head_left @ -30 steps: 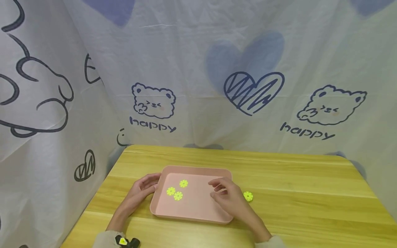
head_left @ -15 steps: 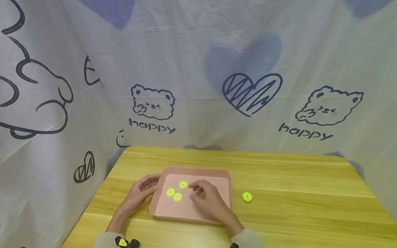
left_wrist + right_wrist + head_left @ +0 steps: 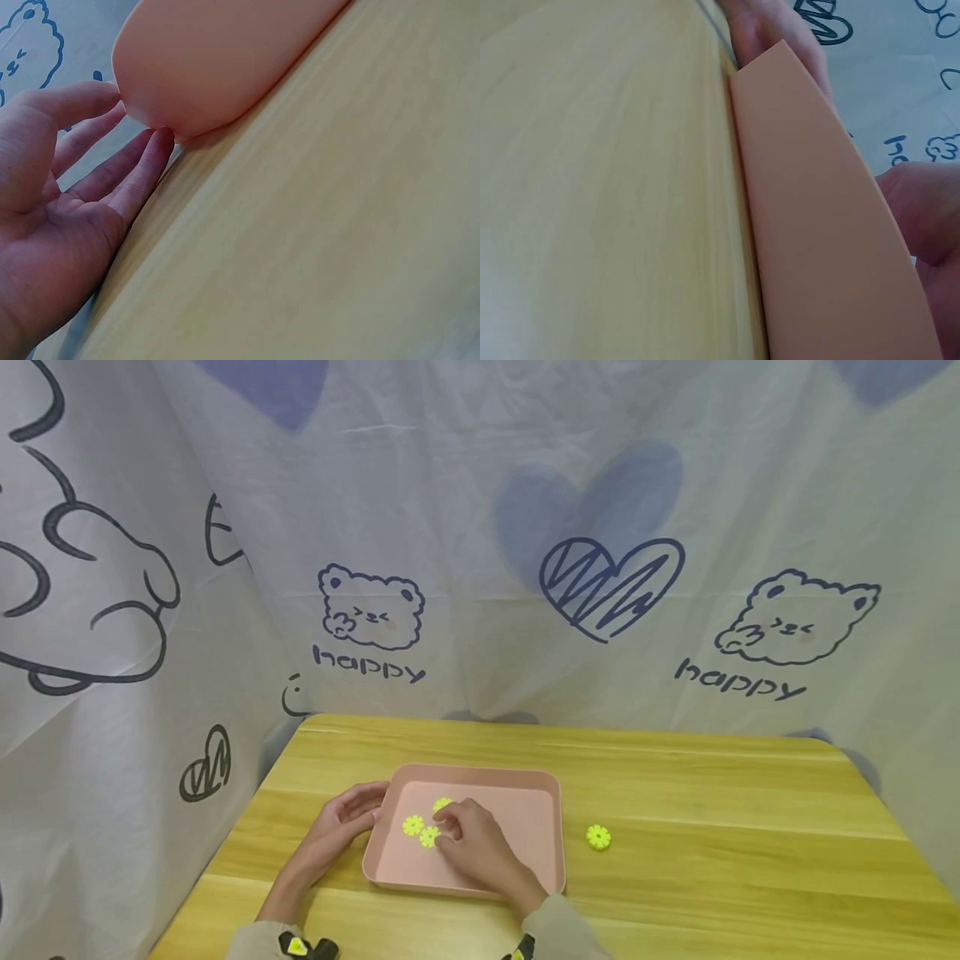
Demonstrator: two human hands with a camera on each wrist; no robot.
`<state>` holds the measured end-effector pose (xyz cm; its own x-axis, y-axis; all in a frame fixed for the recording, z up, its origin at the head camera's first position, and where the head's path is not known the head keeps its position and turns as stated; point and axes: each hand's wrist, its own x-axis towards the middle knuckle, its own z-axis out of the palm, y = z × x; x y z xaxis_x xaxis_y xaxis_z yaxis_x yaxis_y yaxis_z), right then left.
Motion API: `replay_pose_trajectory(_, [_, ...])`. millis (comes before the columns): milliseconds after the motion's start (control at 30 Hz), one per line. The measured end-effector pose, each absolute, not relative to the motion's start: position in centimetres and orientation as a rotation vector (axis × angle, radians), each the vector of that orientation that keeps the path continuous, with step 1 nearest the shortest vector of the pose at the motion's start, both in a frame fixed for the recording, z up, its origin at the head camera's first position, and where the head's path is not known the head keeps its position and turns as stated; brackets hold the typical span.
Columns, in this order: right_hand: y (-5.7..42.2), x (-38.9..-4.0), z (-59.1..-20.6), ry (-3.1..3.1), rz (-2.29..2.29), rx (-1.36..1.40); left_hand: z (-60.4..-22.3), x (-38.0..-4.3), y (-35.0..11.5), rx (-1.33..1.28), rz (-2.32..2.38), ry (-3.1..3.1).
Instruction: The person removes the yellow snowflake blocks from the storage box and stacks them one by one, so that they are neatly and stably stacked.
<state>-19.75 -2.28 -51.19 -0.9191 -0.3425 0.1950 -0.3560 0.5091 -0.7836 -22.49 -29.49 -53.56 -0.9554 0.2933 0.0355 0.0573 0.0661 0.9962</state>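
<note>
A pink tray [image 3: 517, 827] lies on the table with three yellow notched discs, snowflake-shaped, on its left half: a left disc [image 3: 412, 825], a front disc [image 3: 429, 837] and a back disc [image 3: 442, 804]. My left hand [image 3: 341, 827] touches the tray's left side with thumb and fingertips, its fingers loosely bent. Over the tray hovers my right hand [image 3: 480, 847], thumb and index apart beside the front and back discs. It partly covers the back disc, and nothing shows between its fingertips. In the right wrist view the tray's wall [image 3: 825, 195] hides most of that hand.
Right of the tray, another yellow notched disc [image 3: 598, 837], perhaps a small stack, lies on the wooden table [image 3: 712, 860]. A white printed curtain [image 3: 480, 677] hangs behind the table and along its left side.
My right hand has moved left over the tray, from its right edge to the discs. The left hand and the discs have kept their places.
</note>
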Motion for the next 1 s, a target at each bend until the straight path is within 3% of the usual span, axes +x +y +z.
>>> replay_pose_trajectory(433, [-3.6, -19.3, -51.3, -2.833, 1.148, 0.558, -53.5, -22.5, -29.5, 0.339, 1.990, 2.164])
replay_pose_trajectory(1000, [-1.4, -19.4, -51.1, -2.652, 1.590, 0.586, -53.5, -22.6, -29.5, 0.316, 1.982, 2.173])
